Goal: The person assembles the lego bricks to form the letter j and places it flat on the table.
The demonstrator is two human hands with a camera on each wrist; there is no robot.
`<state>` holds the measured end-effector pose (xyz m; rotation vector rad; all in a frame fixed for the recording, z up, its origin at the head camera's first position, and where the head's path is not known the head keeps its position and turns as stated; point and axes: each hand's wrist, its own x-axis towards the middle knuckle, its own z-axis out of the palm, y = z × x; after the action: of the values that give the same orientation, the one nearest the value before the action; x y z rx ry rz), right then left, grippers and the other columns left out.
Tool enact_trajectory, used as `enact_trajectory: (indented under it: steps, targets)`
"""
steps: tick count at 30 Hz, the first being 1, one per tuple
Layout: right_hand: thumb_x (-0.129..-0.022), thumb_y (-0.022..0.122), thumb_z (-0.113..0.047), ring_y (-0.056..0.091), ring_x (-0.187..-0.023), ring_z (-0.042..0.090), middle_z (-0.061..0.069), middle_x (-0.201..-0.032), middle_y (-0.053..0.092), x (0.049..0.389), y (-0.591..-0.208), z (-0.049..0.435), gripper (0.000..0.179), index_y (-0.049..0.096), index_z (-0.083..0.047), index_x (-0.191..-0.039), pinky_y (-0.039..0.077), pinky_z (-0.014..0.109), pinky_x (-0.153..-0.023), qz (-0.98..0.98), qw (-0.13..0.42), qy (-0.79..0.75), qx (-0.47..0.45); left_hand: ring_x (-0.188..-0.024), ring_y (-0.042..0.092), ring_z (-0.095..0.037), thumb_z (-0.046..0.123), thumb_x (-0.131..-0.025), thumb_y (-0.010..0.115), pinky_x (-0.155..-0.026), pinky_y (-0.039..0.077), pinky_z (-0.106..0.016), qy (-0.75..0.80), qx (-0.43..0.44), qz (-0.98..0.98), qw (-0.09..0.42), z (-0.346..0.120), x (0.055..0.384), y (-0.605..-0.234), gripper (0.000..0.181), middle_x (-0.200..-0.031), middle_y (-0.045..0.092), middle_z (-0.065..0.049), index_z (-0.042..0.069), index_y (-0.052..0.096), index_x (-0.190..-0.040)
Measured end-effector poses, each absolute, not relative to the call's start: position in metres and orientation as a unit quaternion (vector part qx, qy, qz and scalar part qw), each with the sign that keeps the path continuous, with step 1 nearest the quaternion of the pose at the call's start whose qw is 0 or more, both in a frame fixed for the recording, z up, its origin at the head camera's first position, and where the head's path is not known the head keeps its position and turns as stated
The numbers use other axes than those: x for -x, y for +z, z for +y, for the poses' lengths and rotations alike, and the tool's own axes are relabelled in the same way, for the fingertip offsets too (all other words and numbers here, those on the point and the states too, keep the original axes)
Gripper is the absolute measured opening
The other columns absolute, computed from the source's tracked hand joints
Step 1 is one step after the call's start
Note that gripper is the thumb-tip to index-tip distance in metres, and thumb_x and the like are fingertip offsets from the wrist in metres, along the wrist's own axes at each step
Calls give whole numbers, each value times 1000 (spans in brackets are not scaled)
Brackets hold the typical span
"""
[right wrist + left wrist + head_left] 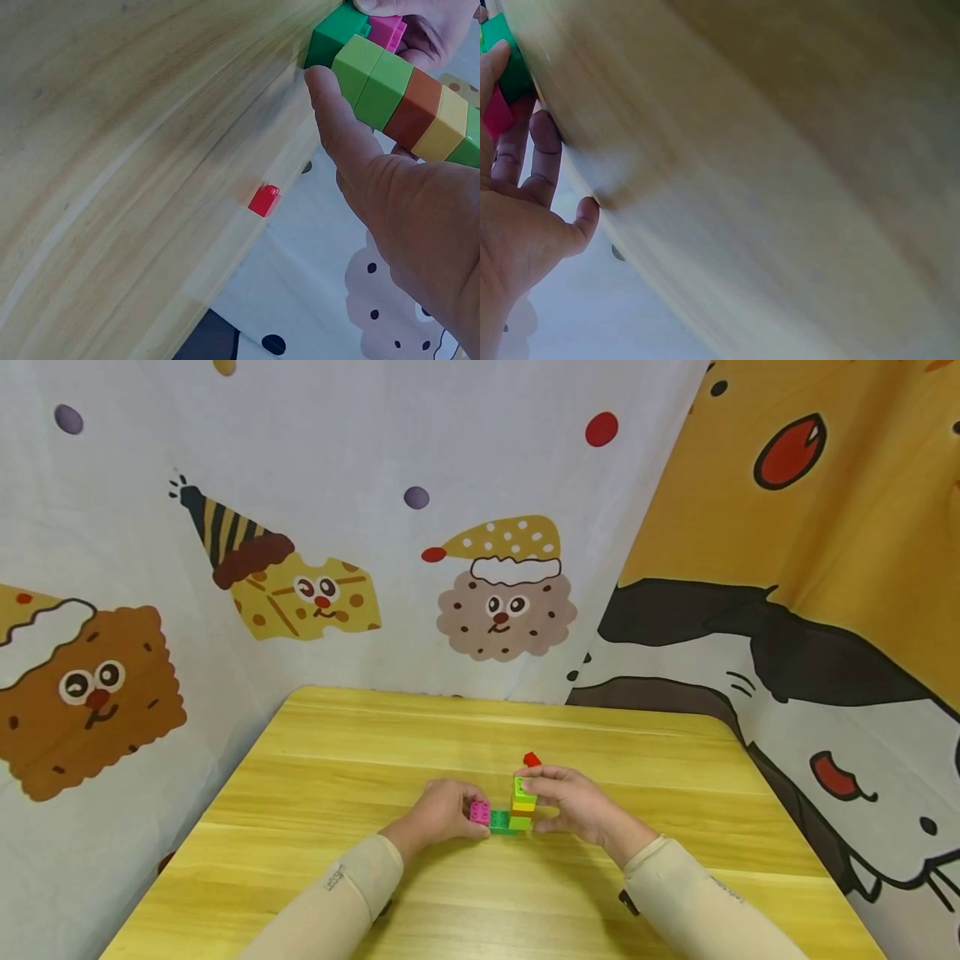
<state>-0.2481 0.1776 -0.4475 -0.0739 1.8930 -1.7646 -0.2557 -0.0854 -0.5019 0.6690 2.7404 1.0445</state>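
In the head view, my left hand (441, 810) pinches a pink toy building brick (479, 812), which sits at the left end of a green brick (499, 821). On the green brick's right end stands an upright stack of bricks (523, 807); the right wrist view shows its light green, brown and yellow layers. My right hand (581, 806) holds this stack, with fingers at its top and the thumb low beside it. In the left wrist view, the left thumb lies against the green brick (516, 71). Some fingertips behind the stack are hidden.
A small red brick (532, 760) lies apart on the wooden table (360, 735), just beyond the right hand. Printed cartoon cloth (337, 460) hangs behind and beside the table. A small black object (628, 902) shows beside the right sleeve.
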Motion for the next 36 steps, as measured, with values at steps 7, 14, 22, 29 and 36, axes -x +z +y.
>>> enact_trajectory:
  steps: [7, 14, 22, 29, 36]
  targets:
    - [-105, 67, -33, 64, -122, 23, 2, -123, 69, 249, -450, 178, 49, 58, -7, -145, 52, 66, -108, 691, 282, -664, 41, -72, 59, -2, 33, -79, 96, -109, 40, -56, 342, -221, 911, 64, -86, 256, -502, 26, -75, 70, 17, 26, 79, -96]
    - [-106, 67, -38, 64, -119, 19, 5, -135, 65, 244, -462, 181, 53, 58, -9, -148, 55, 47, -109, 729, 217, -644, 77, -72, 58, -2, 33, -78, 97, -102, 43, -50, 339, -221, 912, 70, -84, 253, -503, 28, -75, 69, 18, 26, 79, -99]
    - [-97, 80, -21, 73, -115, 28, 8, -137, 73, 233, -471, 186, 42, 71, -18, -138, 60, 49, -100, 844, -1, -473, 253, -73, 59, -3, 32, -79, 96, -89, 48, -40, 343, -216, 912, 70, -85, 254, -501, 26, -77, 69, 17, 26, 79, -98]
    - [-92, 81, -2, 77, -103, 24, 10, -126, 76, 230, -487, 184, 50, 68, -10, -140, 64, 41, -91, 835, -43, -466, 289, -74, 59, -4, 33, -80, 96, -107, 39, -53, 348, -209, 910, 82, -85, 255, -501, 25, -75, 69, 18, 27, 79, -98]
    - [-91, 79, 7, 76, -101, 25, 10, -123, 73, 229, -497, 183, 64, 59, -14, -148, 65, 36, -90, 827, -60, -455, 324, -75, 58, -6, 34, -80, 95, -90, 44, -41, 343, -205, 913, 85, -85, 254, -500, 25, -76, 67, 18, 28, 78, -98]
